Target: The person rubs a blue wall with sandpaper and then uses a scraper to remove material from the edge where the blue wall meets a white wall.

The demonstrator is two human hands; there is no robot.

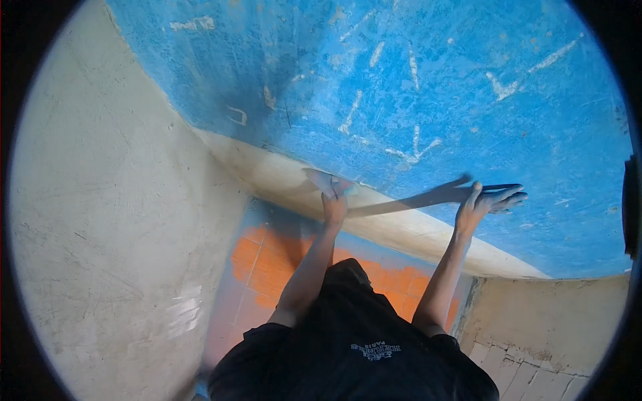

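Note:
My left hand (334, 195) is at the line where the blue paint (401, 80) meets the cream lower band (287, 175) of the wall. Its fingers are blurred and closed around what looks like a small flat, greyish-pink piece, whose kind I cannot make out. Farther right, my right hand (491, 200) rests against the blue paint with its fingers stretched out and dusty, holding nothing. A long dark shadow runs across the wall between the two hands. Several white scraped marks (416, 150) show in the blue.
A bare grey plaster wall (114, 187) stands on the left. Below lies an orange tiled floor (257, 267) with grey dust along its edges. At lower right is a beige wall (548, 321) with pale tiles (521, 374) under it. A dark object (630, 207) shows at the right edge.

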